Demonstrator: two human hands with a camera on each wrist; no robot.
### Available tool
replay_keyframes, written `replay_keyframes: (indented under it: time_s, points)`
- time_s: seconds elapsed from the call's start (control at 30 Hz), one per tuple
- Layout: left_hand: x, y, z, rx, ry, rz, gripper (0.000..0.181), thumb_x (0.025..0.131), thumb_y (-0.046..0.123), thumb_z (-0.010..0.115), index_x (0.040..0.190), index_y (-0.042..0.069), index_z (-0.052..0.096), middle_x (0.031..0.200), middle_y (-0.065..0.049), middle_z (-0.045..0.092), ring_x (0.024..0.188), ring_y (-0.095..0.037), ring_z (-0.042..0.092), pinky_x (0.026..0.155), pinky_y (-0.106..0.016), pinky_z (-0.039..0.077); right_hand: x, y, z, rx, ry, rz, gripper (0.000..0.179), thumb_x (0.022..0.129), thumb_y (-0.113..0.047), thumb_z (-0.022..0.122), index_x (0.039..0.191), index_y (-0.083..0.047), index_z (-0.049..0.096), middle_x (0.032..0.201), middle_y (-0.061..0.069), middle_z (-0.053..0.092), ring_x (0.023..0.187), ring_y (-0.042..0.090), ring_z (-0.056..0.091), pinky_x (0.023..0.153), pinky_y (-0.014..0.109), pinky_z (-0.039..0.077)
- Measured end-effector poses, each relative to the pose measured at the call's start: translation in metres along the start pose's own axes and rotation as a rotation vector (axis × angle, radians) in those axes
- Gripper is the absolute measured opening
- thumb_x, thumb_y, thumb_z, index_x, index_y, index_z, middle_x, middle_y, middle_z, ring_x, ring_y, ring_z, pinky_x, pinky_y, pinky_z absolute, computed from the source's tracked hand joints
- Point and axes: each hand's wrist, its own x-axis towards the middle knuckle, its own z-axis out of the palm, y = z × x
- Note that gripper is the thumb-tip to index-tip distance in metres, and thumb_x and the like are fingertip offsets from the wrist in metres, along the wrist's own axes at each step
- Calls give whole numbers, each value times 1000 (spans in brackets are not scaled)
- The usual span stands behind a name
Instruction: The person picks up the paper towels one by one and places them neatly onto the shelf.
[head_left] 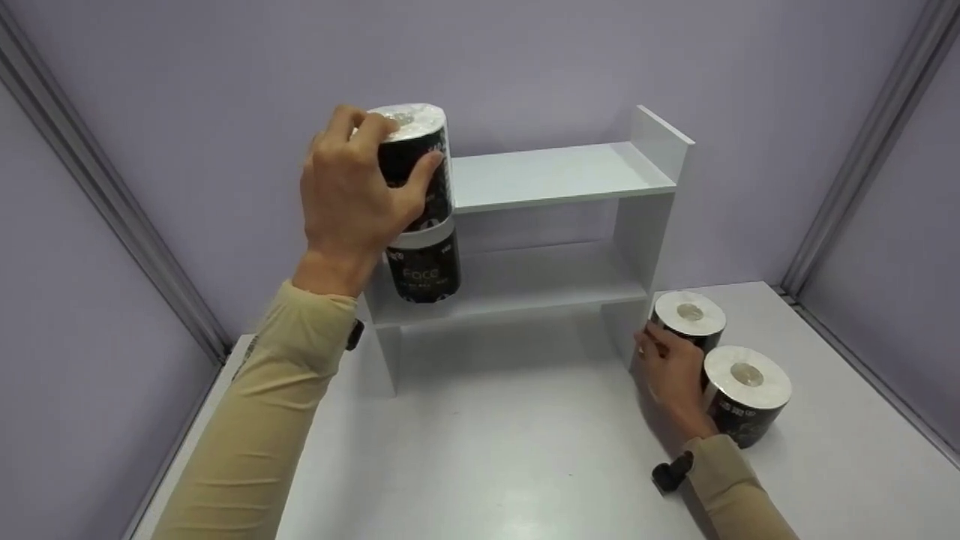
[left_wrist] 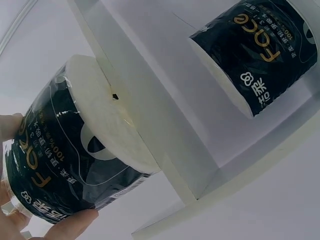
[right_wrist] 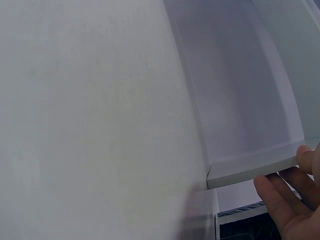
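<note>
My left hand [head_left: 349, 191] grips a toilet-paper roll [head_left: 416, 176] in black printed wrap, fingers over its top and thumb on its side. In the left wrist view this roll [left_wrist: 60, 145] is tilted, by the edge of the white shelf unit's top board. A second wrapped roll [head_left: 424, 274] is on the middle board, at the left end; its wrap reads "Face". Low at the unit's right side, my right hand [head_left: 675, 379] pinches the front edge of the side panel [right_wrist: 255, 170], thumb on one face and fingers [right_wrist: 275, 200] on the other.
Two more wrapped rolls stand upright on the white table [head_left: 480, 457], a rear roll [head_left: 709, 307] and a front roll [head_left: 750, 420], close beside my right hand. The shelf unit [head_left: 555, 176] stands before a pale wall [head_left: 525, 60]. Metal posts [head_left: 862, 150] frame both sides.
</note>
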Motion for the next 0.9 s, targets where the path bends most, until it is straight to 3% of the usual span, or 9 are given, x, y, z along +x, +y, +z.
replay_keyframes:
  time_s: [0.27, 0.9]
  points:
    - [4, -1, 2, 10, 1, -9, 52, 90, 48, 83, 114, 3, 74, 113, -19, 67, 92, -41, 65, 86, -54, 56, 2, 1, 0, 41, 18, -32, 34, 105, -9, 69, 136, 5, 69, 120, 25, 77, 105, 40, 77, 75, 4, 54]
    - [12, 1, 11, 44, -81, -68, 54, 95, 47, 80, 125, 3, 70, 129, -20, 65, 108, -42, 66, 94, -51, 59, 2, 1, -1, 45, -23, 17, 37, 108, -13, 65, 141, 2, 66, 127, 25, 74, 109, 37, 76, 77, 5, 53]
